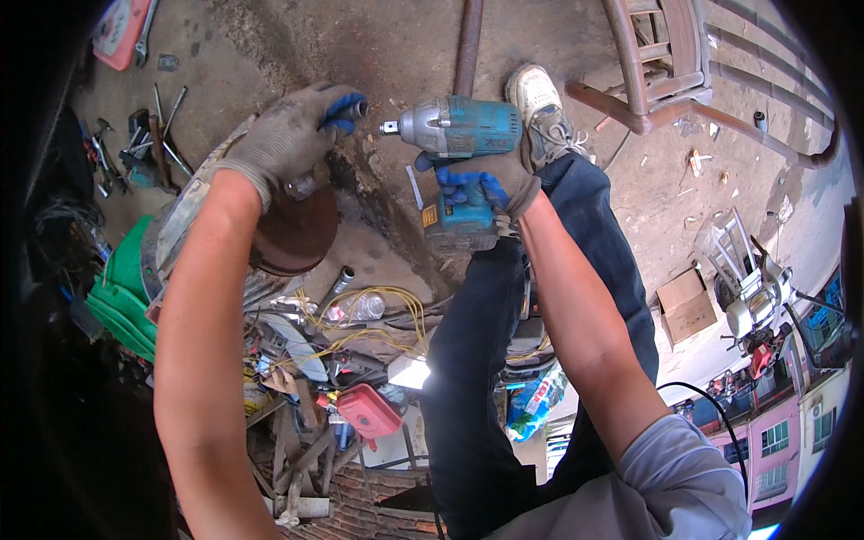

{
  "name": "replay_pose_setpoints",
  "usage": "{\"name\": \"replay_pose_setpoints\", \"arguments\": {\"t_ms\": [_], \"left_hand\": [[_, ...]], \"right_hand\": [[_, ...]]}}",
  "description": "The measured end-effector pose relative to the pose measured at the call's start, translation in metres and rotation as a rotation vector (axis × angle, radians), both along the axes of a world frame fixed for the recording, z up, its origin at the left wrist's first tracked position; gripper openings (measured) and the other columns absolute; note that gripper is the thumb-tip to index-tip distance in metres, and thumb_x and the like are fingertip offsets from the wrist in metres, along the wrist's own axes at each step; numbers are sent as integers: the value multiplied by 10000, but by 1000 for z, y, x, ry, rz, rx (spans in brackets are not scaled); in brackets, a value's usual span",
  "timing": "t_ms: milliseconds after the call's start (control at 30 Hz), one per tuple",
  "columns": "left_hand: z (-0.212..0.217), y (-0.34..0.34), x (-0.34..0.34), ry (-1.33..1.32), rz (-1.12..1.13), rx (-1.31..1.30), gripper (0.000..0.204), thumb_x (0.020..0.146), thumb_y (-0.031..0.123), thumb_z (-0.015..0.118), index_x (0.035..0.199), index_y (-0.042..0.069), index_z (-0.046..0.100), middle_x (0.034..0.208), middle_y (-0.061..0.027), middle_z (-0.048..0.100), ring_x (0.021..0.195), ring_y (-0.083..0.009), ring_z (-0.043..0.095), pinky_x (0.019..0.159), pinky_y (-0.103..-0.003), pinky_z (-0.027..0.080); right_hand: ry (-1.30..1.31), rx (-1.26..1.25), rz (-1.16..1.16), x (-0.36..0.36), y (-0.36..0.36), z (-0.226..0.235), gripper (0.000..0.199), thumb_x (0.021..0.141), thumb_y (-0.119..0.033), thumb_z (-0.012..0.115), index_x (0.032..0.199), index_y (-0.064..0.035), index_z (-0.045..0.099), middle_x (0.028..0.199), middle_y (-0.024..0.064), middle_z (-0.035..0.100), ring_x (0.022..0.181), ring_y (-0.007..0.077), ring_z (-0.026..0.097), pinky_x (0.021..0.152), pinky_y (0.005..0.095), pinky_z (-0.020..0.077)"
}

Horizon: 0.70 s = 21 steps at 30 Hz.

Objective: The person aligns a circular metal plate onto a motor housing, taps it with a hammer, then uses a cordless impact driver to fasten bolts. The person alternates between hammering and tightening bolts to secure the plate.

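My right hand, in a grey glove with blue fingers, grips the handle of a teal cordless impact wrench. The wrench's bare square drive points left, and its battery sits below my fist. Facing that drive, a short gap away, my left hand is closed on a small dark socket between its blue fingertips. Under my left wrist lies a rusty round metal part, partly covered by the hand and forearm.
Loose wrenches and hand tools lie at the far left. A green cloth or bag, yellow cord, a clear bottle and a red box clutter the near left. A brown chair frame stands far right; a cardboard box sits nearer.
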<state>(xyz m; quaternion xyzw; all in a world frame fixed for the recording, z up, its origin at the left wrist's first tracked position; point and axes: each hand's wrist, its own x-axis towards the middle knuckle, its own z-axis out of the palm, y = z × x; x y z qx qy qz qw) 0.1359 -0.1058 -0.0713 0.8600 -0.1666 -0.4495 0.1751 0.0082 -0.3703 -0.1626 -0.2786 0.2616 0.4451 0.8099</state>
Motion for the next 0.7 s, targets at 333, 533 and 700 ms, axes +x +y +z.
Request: {"name": "replay_pose_setpoints", "arguments": {"t_ms": [333,533,700], "left_hand": [[28,-15,-28,70,95,-3,430,869,53,652,1297,84,642,1267,-185,629,1209,-395,597,1034,-458,474],[35,-41,-84,-188,209,-4,412,853,91,666,1264,73,663,1216,-193,662,1140,-388,634,999,-479,497],[12,-87,-158,-700,308,151,459,875,158,706,1320,69,633,1262,-173,656,1120,-396,643,1027,-486,498]], "right_hand": [[-72,-104,161,14,-4,22,442,863,51,675,1302,2,646,1087,144,732,676,125,609,588,275,540],[-4,-122,291,6,-12,36,446,850,59,692,1292,39,643,1039,147,735,695,131,621,586,276,530],[157,-30,263,-33,-16,3,330,865,29,724,1190,70,685,931,144,716,679,148,636,592,278,532]]}}
